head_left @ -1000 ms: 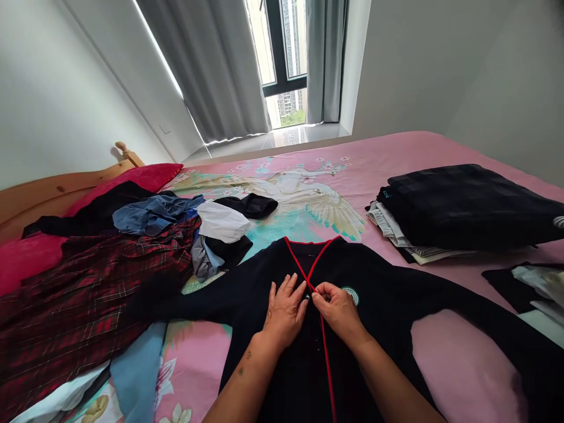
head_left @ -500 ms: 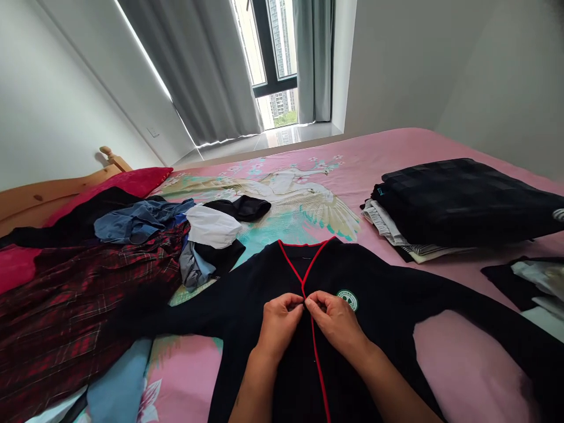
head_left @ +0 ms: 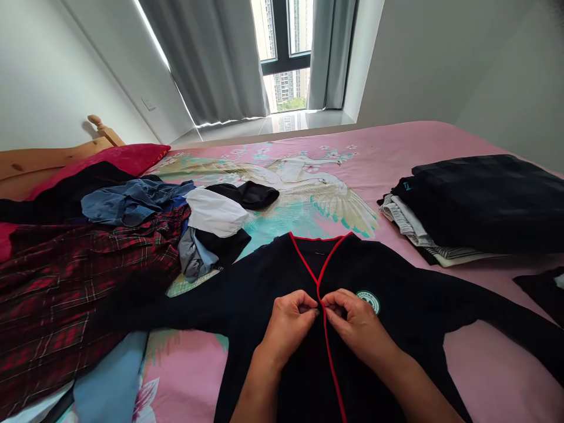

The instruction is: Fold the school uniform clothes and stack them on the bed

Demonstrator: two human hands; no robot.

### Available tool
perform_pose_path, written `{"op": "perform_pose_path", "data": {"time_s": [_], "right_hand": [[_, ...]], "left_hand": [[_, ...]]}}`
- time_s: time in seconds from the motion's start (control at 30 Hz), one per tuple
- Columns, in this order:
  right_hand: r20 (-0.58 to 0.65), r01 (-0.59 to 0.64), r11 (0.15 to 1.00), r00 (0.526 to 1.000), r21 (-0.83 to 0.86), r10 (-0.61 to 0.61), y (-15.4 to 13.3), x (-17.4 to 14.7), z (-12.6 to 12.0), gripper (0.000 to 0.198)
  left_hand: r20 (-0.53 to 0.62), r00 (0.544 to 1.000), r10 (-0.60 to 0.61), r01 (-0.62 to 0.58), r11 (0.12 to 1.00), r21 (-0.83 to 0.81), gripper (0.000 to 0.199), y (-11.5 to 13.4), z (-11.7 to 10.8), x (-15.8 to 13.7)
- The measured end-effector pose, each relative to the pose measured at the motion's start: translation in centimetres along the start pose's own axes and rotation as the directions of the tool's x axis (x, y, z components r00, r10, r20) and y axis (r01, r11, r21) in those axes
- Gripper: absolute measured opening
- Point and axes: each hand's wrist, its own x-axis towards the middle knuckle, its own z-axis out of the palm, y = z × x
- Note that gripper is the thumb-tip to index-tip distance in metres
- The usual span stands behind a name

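A black cardigan (head_left: 396,294) with red piping along its V-neck and front lies spread face up on the pink bed, sleeves out to both sides. A round green-and-white badge (head_left: 368,301) sits on its chest. My left hand (head_left: 288,324) pinches the left front edge just below the V. Across the red piping, my right hand (head_left: 358,326) pinches the right front edge. The fingertips of both hands meet at the piping.
A loose heap of clothes lies to the left, with a red plaid garment (head_left: 66,282), blue fabric (head_left: 127,202) and a white piece (head_left: 214,214). A folded stack topped by dark cloth (head_left: 480,200) sits at the right. The pink bedsheet (head_left: 493,376) has a crane print. The window is beyond.
My left hand went from lying flat on the cardigan to curled and pinching the front edge. Both hands slid slightly down the red piping. The view shifted a little.
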Motion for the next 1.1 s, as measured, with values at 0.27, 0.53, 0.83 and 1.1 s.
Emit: {"op": "perform_pose_path", "data": {"time_s": [0.27, 0.53, 0.83, 1.1], "right_hand": [[0.031, 0.016, 0.977, 0.999, -0.212, -0.009, -1.1, -0.3, 0.0, 0.01], [0.054, -0.015, 0.981, 0.998, -0.196, 0.026, -1.1, -0.2, -0.3, 0.01], [0.155, -0.221, 0.972, 0.961, -0.074, 0.23, -0.7, 0.6, -1.0, 0.018], [0.193, -0.345, 0.937, 0.924, 0.055, 0.329, -0.6, 1.1, -0.7, 0.03]], "left_hand": [[0.063, 0.997, -0.036, 0.043, 0.993, -0.107, 0.013, 0.0, -0.3, 0.1], [-0.008, 0.997, -0.072, 0.07, 0.991, -0.111, 0.007, -0.7, 0.4, 0.7], [-0.03, 0.989, 0.147, -0.132, 0.944, 0.303, 0.014, 0.6, 0.6, -0.3], [0.022, 0.958, 0.285, -0.28, 0.922, 0.267, 0.014, 0.0, 0.2, 0.2]]}}
